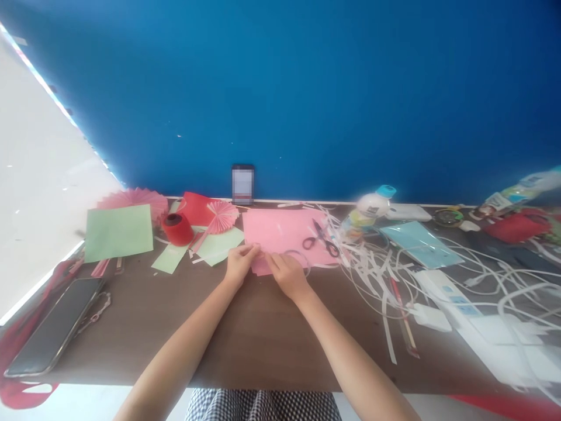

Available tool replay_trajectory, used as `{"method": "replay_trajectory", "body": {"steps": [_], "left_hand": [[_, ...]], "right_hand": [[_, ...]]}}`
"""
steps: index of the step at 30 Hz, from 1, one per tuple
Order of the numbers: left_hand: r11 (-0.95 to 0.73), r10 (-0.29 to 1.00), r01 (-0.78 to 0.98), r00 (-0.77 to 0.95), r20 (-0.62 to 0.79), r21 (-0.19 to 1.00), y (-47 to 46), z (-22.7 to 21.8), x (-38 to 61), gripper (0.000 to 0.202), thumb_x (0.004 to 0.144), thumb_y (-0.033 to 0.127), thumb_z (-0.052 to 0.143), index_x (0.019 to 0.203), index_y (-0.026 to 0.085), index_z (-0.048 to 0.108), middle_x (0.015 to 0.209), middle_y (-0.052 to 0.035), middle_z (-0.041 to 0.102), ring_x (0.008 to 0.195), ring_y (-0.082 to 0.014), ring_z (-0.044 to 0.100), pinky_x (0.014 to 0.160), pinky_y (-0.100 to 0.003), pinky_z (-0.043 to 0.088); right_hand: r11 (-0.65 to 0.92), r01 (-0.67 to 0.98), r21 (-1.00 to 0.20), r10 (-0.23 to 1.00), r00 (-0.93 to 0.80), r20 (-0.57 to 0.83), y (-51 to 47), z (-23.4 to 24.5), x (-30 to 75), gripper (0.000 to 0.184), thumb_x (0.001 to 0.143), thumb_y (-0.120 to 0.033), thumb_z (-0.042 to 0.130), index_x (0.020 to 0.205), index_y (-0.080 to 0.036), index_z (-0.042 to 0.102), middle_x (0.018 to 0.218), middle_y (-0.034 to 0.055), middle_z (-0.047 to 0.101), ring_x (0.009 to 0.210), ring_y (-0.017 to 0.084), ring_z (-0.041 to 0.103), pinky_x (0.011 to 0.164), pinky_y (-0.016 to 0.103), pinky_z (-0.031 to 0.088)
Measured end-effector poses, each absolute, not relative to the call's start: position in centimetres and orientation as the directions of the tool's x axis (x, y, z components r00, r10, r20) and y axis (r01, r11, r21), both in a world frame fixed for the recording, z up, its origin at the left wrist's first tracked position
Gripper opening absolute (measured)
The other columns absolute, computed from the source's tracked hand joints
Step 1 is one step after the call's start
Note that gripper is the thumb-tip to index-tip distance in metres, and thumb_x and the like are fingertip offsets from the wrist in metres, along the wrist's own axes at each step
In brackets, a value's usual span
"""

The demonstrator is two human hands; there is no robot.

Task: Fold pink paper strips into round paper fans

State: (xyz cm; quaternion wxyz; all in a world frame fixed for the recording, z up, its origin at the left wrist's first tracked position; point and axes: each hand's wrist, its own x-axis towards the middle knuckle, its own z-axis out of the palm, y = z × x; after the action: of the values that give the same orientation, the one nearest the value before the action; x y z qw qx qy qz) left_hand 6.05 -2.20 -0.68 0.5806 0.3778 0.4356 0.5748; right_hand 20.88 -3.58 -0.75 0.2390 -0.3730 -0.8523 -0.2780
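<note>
A: What are the hands doing?

B: Both rest on the near edge of the pink sheet (280, 234), which lies flat on the table (245, 327). The left hand (240, 261) has its fingers curled, the tips pressing the sheet's near left corner. It is a loose pinch, not a fist.

A: And the right?

B: The right hand (286, 272) lies just right of the left one, fingers bent, tips on a small pink piece (262, 266) at the sheet's near edge. I cannot tell whether that piece is a folded flap of the sheet or a separate scrap. Whether the thumb is under the paper I cannot tell either.

A: So the paper sits where, relative to the hands?

B: Straight beyond them, stretching away toward the blue wall (307, 88). The fingertips of both hands meet over its near edge; the wrists stay on bare table.

A: What else lies around the sheet?

B: Scissors (321, 238) lie on its right part, handles toward the person. Just right of the sheet is a tangle of white strips (372, 269) and a bottle (370, 210) on its side. Left of the sheet are a pink fan (221, 216), a red spool (176, 228) and green sheets (118, 232). Behind the sheet a phone (242, 184) leans against the wall. Far left of the sheet, at the table's edge, lies a dark tablet (55, 333).
</note>
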Motion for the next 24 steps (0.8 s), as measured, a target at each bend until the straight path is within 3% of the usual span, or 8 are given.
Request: {"method": "replay_trajectory", "body": {"steps": [3, 5, 9, 12, 14, 19, 24], "left_hand": [[0.045, 0.997, -0.347, -0.036, -0.062, 0.937, -2.1, -0.7, 6.0, 0.030, 0.060, 0.035, 0.068, 0.077, 0.010, 0.068, 0.072, -0.0075, 0.068, 0.072, -0.0204, 0.064, 0.080, -0.038, 0.047], [0.043, 0.997, -0.344, -0.046, -0.063, 0.938, -2.0, -0.7, 5.9, 0.030, 0.060, 0.035, 0.068, 0.077, 0.010, 0.067, 0.072, -0.0078, 0.068, 0.071, -0.0202, 0.064, 0.080, -0.038, 0.047], [0.035, 0.995, -0.334, -0.078, -0.065, 0.942, -1.8, -0.6, 5.6, 0.031, 0.060, 0.035, 0.068, 0.078, 0.010, 0.067, 0.072, -0.0068, 0.068, 0.071, -0.0192, 0.063, 0.078, -0.037, 0.048], [0.037, 0.995, -0.325, -0.078, -0.065, 0.945, -1.7, -0.3, 5.4, 0.030, 0.061, 0.035, 0.067, 0.077, 0.010, 0.068, 0.070, -0.0057, 0.068, 0.069, -0.0184, 0.063, 0.078, -0.036, 0.049], [0.041, 0.996, -0.324, -0.062, -0.064, 0.945, -1.7, -0.1, 5.3, 0.030, 0.060, 0.035, 0.068, 0.076, 0.010, 0.068, 0.069, -0.0055, 0.068, 0.068, -0.0181, 0.063, 0.078, -0.036, 0.049], [0.053, 0.996, -0.314, -0.057, -0.074, 0.948, -1.9, 0.3, 5.4, 0.031, 0.059, 0.036, 0.069, 0.075, 0.010, 0.068, 0.067, -0.0057, 0.067, 0.064, -0.0178, 0.063, 0.075, -0.036, 0.050], [0.065, 0.995, -0.319, -0.051, -0.086, 0.945, -1.9, 0.4, 5.4, 0.033, 0.059, 0.037, 0.068, 0.077, 0.010, 0.068, 0.065, -0.0047, 0.065, 0.060, -0.0162, 0.062, 0.068, -0.034, 0.052]], "right_hand": [[0.581, 0.784, 0.217, 0.541, -0.571, 0.618, -3.4, -0.7, 20.9, 0.027, 0.083, -0.007, 0.038, 0.099, -0.012, 0.059, 0.069, 0.0058, 0.057, 0.060, 0.014, 0.048, 0.055, 0.027, 0.034], [0.614, 0.784, 0.094, 0.581, -0.529, 0.619, -3.3, -0.5, 21.2, 0.028, 0.083, -0.009, 0.039, 0.100, -0.015, 0.060, 0.070, 0.0052, 0.058, 0.061, 0.013, 0.049, 0.056, 0.026, 0.036], [0.656, 0.697, -0.289, 0.703, -0.424, 0.572, -3.2, 0.2, 22.0, 0.028, 0.082, -0.014, 0.041, 0.100, -0.020, 0.061, 0.084, 0.0049, 0.062, 0.073, 0.014, 0.055, 0.068, 0.026, 0.042], [0.499, 0.609, -0.617, 0.858, -0.248, 0.450, -3.0, 0.6, 22.6, 0.028, 0.082, -0.025, 0.044, 0.105, -0.019, 0.059, 0.091, 0.0058, 0.064, 0.077, 0.016, 0.058, 0.072, 0.028, 0.045], [0.360, 0.537, -0.763, 0.932, -0.172, 0.319, -2.8, 0.7, 22.8, 0.030, 0.080, -0.033, 0.046, 0.101, -0.018, 0.061, 0.087, 0.0062, 0.066, 0.074, 0.017, 0.060, 0.068, 0.029, 0.047], [0.194, 0.424, -0.885, 0.962, -0.260, 0.086, -2.5, 1.2, 23.1, 0.033, 0.075, -0.043, 0.051, 0.075, -0.016, 0.069, 0.057, 0.0020, 0.062, 0.052, 0.013, 0.056, 0.051, 0.023, 0.044], [0.023, 0.282, -0.959, 0.929, -0.360, -0.084, -3.0, 1.9, 23.3, 0.037, 0.071, -0.047, 0.055, 0.073, -0.012, 0.067, 0.047, -0.0005, 0.056, 0.037, 0.008, 0.047, 0.035, 0.019, 0.033]]}}
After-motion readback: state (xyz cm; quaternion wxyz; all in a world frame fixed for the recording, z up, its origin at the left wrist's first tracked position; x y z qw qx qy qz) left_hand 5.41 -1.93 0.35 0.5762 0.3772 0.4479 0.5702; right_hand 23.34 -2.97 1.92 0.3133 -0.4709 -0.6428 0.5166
